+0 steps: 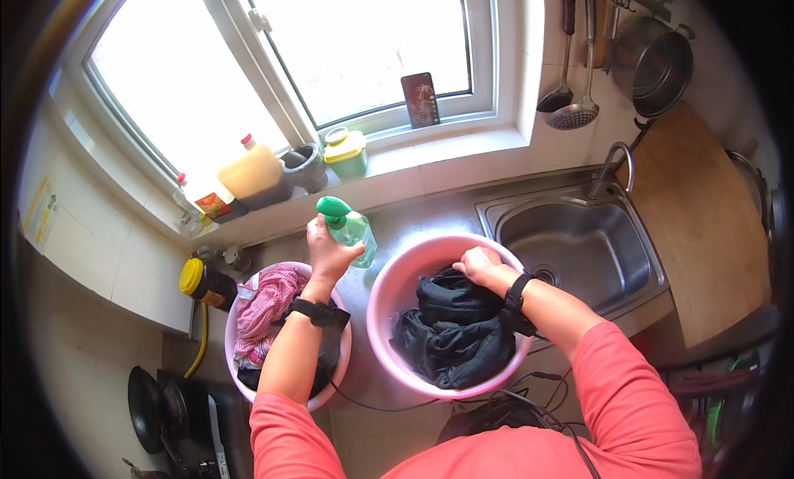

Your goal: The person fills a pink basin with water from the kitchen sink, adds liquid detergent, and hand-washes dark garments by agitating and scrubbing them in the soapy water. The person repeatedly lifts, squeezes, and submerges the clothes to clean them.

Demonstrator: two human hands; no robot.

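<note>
My left hand (329,249) is around a translucent green pump bottle (360,236) with a green pump head, at the back of the counter between two basins. Inside the larger pink plastic basin (379,349), my right hand (481,266) is closed at the upper edge of a dark garment (456,336); its fingertips are partly hidden against the cloth. The garment lies bunched and looks wet. Under my left forearm stands a smaller pale pink basin (231,336). It holds a pink striped garment (270,311) and dark cloth.
A stainless steel sink (570,243) with a faucet (614,169) adjoins the large basin's right side. Bottles, a stone mortar (305,168) and a phone (420,99) line the windowsill. A yellow-lidded jar (208,284) stands left. Black cables (533,395) hang near my waist.
</note>
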